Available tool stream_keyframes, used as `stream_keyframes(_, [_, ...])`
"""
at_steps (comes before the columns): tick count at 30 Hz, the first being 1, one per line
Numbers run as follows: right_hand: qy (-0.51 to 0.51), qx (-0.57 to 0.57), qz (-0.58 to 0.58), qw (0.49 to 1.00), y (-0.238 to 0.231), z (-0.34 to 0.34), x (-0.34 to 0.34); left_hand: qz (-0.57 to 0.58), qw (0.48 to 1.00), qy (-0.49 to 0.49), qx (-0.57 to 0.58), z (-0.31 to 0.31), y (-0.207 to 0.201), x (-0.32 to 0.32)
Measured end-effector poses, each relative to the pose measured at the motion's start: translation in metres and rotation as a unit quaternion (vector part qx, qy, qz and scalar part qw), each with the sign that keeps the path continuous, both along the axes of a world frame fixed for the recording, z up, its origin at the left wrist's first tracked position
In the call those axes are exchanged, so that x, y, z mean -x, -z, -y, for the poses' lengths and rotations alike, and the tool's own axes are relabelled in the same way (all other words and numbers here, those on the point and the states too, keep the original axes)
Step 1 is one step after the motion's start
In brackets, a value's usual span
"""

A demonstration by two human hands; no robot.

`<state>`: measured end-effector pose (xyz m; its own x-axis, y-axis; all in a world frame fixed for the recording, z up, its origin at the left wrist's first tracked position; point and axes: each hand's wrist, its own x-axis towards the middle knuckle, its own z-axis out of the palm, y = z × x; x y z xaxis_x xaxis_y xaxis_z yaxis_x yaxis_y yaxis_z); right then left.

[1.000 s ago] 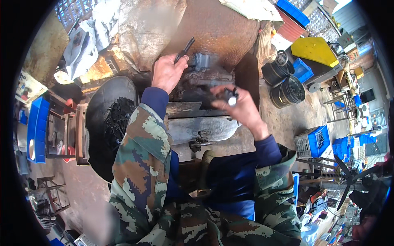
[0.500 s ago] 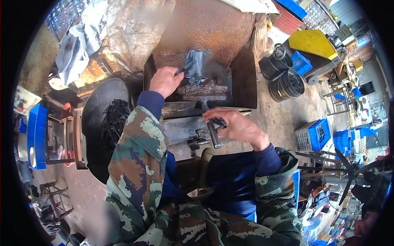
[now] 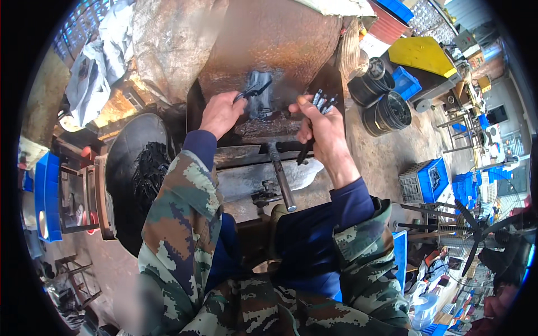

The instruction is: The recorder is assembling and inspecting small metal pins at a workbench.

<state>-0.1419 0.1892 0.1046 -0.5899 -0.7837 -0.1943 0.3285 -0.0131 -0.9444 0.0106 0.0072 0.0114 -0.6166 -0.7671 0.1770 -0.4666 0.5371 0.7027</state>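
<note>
My left hand [image 3: 221, 114] is closed round a thin dark metal piece [image 3: 256, 89], which points over a pale, worn patch on the brown machine's front. My right hand [image 3: 327, 133] is closed round a bunch of dark metal rods [image 3: 324, 102]; their ribbed, threaded-looking tips stick out above the fingers. Another dark end shows below that palm. Between my forearms a round steel bar handle [image 3: 281, 178] slants toward me, touched by neither hand. Behind it lies a rough, crusted ledge [image 3: 266, 128] inside dark metal side walls.
A black tub [image 3: 137, 126] with many dark strips stands at my left. Two black buckets [image 3: 386, 115] and a blue-and-grey crate [image 3: 423, 183] are on the floor at right, near a black fan [image 3: 479, 229]. A blue tray [image 3: 47, 196] is far left.
My right hand has let go of the bar handle and moved up and right, and the rods in it now show. My left hand has shifted slightly; its metal piece reaches further right.
</note>
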Motion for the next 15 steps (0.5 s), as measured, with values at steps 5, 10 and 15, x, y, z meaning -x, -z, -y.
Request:
stream_keyframes(5, [0.024,0.028,0.004,0.999,0.005,0.012,0.0,-0.156,0.96,0.101,-0.209,-0.028,-0.042,0.01])
stream_keyframes(10, [0.024,0.058,-0.003,0.998,0.006,0.016,-0.007,-0.156,0.934,0.122,-0.299,-0.061,-0.077,0.007])
stream_keyframes(15, [0.011,0.06,-0.035,0.998,0.009,0.011,-0.002,-0.171,0.898,0.162,-0.371,-0.07,-0.083,0.01])
